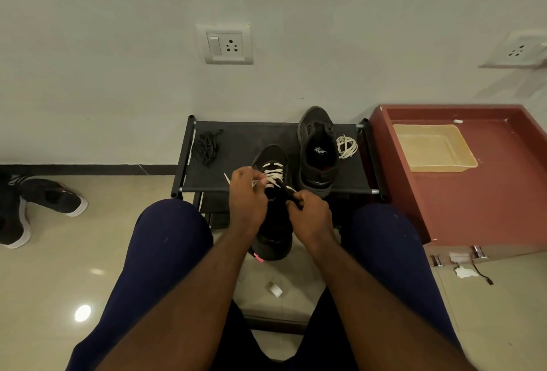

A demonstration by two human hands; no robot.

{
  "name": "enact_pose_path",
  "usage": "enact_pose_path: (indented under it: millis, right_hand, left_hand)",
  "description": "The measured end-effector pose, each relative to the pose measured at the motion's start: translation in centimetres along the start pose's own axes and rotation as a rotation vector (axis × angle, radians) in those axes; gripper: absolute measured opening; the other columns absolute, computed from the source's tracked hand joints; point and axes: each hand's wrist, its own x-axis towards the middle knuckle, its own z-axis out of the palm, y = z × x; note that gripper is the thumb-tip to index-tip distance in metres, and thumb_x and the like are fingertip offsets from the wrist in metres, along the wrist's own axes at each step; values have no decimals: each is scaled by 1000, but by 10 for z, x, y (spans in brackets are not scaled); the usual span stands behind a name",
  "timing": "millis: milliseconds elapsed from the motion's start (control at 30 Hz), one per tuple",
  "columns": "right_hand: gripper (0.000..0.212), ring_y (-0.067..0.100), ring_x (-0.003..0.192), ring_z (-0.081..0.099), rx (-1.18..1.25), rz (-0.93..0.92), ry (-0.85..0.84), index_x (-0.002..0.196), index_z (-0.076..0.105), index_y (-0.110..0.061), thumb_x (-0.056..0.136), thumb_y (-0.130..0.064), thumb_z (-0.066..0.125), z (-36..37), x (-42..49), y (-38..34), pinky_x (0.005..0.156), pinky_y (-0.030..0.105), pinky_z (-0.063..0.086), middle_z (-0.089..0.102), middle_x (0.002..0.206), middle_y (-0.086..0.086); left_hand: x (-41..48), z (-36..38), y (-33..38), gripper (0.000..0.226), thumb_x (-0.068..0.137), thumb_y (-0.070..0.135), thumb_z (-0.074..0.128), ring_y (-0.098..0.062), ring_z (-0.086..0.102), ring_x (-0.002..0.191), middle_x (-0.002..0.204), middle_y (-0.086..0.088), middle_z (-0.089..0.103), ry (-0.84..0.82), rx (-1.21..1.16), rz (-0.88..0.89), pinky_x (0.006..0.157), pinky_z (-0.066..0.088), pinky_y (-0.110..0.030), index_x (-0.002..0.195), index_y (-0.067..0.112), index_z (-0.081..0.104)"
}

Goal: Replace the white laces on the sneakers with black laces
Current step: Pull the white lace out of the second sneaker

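Observation:
A black sneaker (273, 160) with a white lace (273, 174) through its eyelets rests toe-forward on the front edge of a low black rack (245, 145), heel hanging toward me. My left hand (247, 199) pinches a loose end of that white lace at the sneaker's left side. My right hand (310, 216) grips the sneaker's right side near the tongue. A second dark sneaker (318, 148) without laces stands on the rack to the right. Beside it lies a coiled white lace (346, 145). A bundle of black laces (207, 145) lies at the rack's left end.
A reddish-brown cabinet (485, 193) holding a tan tray (433, 147) stands to the right of the rack. Another pair of dark shoes (38, 208) lies on the tiled floor at left. My knees flank the rack; a wall with sockets is behind it.

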Motion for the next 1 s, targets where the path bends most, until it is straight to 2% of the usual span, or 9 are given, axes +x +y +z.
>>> enact_pose_path:
  millis: [67, 133, 233, 333, 533, 667, 833, 933, 1000]
  right_hand:
    - [14, 17, 88, 67, 1, 1, 10, 104, 69, -21, 95, -29, 64, 0, 2, 0, 74, 27, 50, 72, 94, -2]
    - [12, 17, 88, 66, -5, 10, 6, 102, 69, -21, 95, -29, 64, 1, 3, 1, 72, 26, 47, 72, 94, -1]
    - [13, 17, 89, 66, -14, 11, 2, 105, 69, -21, 95, -28, 64, 2, 2, 1, 73, 28, 49, 72, 97, -1]
    - [15, 17, 91, 66, -11, 7, 11, 107, 69, -21, 95, -27, 63, 1, 2, 0, 77, 30, 53, 72, 100, -1]
    - [16, 19, 91, 67, -12, 4, 7, 108, 70, -20, 93, -26, 64, 2, 0, 2, 80, 35, 57, 72, 99, 0]
    - [14, 16, 88, 67, 0, 0, 19, 105, 69, -22, 94, -28, 65, 2, 2, 2, 79, 35, 57, 72, 96, -2]
    - [11, 14, 88, 66, 10, 4, -5, 104, 67, -23, 95, -30, 64, 2, 4, 3, 79, 34, 58, 71, 94, -4]
    - [13, 17, 89, 66, -14, -4, 18, 103, 68, -21, 94, -30, 65, 2, 5, 2, 80, 35, 56, 71, 96, -1]
    - [14, 18, 89, 66, -30, -5, 19, 103, 68, -20, 94, -29, 65, 3, 5, 2, 79, 34, 55, 72, 96, -1]
  left_hand:
    - [3, -6, 2, 11, 94, 4, 58, -13, 51, 104, 111, 2, 50, 82, -66, -80, 79, 33, -7, 94, 15, 61]
    - [6, -11, 1, 19, 92, -1, 56, -14, 50, 111, 118, -1, 50, 83, -57, -82, 80, 32, -3, 100, 15, 61]
    - [7, -9, -3, 35, 81, -6, 58, -20, 42, 129, 133, -6, 48, -25, 56, 71, 98, 36, -22, 109, 13, 65]
    - [2, -2, -7, 30, 79, 6, 66, -25, 38, 134, 141, -10, 47, -147, 200, 181, 106, 39, -40, 108, 12, 70]
    - [2, 4, -11, 12, 90, 15, 65, -25, 46, 122, 123, -6, 56, -152, 285, 194, 100, 41, -40, 99, 12, 71]
    - [2, 3, -5, 7, 90, 8, 63, -21, 51, 111, 110, -1, 55, -85, 83, 83, 92, 38, -26, 90, 15, 65]
    - [8, -9, 6, 24, 96, 11, 57, -17, 56, 95, 107, -8, 57, 96, -263, -186, 89, 51, -36, 83, 30, 51]
    - [9, -14, 4, 11, 92, 8, 60, -16, 51, 100, 111, -6, 55, 61, -122, -33, 87, 44, -17, 93, 19, 57]
    - [8, -10, -2, 17, 86, 9, 67, -21, 46, 118, 124, -6, 52, -63, 56, 113, 99, 38, -28, 102, 13, 65]
